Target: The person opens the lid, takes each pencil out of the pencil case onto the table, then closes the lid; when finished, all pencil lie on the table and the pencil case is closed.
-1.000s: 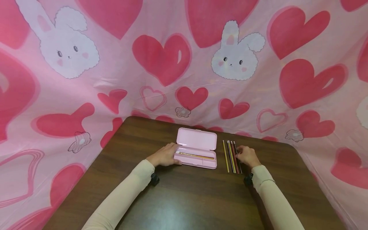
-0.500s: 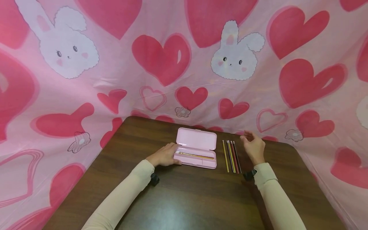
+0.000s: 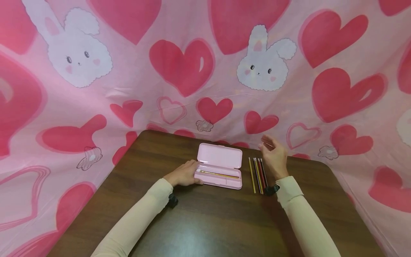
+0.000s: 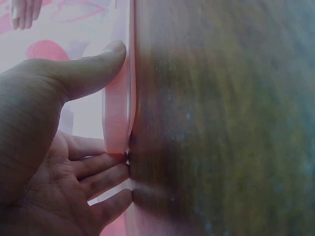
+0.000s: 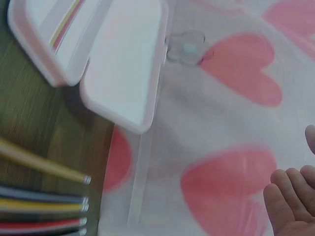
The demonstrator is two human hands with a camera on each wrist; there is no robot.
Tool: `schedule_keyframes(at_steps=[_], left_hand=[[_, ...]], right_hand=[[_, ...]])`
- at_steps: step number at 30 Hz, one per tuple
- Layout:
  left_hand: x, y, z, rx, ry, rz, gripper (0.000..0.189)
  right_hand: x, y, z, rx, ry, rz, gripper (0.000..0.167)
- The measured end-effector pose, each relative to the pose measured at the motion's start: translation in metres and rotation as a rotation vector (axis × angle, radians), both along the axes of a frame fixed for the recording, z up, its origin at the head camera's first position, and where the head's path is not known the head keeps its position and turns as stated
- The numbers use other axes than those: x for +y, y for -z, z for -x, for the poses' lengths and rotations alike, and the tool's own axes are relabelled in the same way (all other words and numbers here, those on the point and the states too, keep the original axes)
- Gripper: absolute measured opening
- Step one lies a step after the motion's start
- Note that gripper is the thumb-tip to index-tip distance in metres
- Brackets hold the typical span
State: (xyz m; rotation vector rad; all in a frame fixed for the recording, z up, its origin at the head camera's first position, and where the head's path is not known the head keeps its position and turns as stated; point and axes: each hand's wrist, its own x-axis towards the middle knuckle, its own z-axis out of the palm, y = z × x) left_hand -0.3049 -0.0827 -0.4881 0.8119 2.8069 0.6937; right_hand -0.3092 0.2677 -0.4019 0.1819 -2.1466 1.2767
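Observation:
A pink pencil case (image 3: 219, 155) lies with its lid folded back on the table. Inside its tray runs a yellow pencil (image 3: 223, 175). My left hand (image 3: 184, 174) holds the case's left end; in the left wrist view the thumb (image 4: 93, 71) lies along the front wall and the fingers reach around the end. To the right of the case lie several pencils, a yellow one (image 3: 252, 175) a little apart from a close row that includes a red pencil (image 3: 262, 174). Raised beyond that row, my right hand (image 3: 275, 156) has loosely bent fingers and nothing in it.
The dark wooden table (image 3: 205, 221) ends just behind the case lid. A pink cloth (image 3: 183, 21) with hearts and rabbits hangs close around the table's back and sides. A small black camera (image 3: 272, 190) sits at the right wrist, overlapping the pencils' near ends.
My right hand has left the rightmost pencil, risen toward the back of the table, then shifted left over the row's far side. The left hand and the case stay where they were.

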Motion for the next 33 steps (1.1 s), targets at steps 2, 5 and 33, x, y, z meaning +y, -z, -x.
schedule_keyframes(at_steps=[2, 5, 33], left_hand=[[0.000, 0.000, 0.000, -0.005, -0.001, -0.003, 0.083], [-0.001, 0.001, 0.000, -0.001, 0.004, 0.003, 0.083], [-0.002, 0.001, 0.003, -0.017, 0.000, -0.001, 0.084]], right_hand=[[-0.009, 0.000, 0.000, 0.003, -0.026, -0.022, 0.040], [-0.023, 0.003, 0.000, 0.032, -0.087, -0.070, 0.042], [-0.097, 0.076, 0.003, -0.465, -0.427, -0.674, 0.025]])
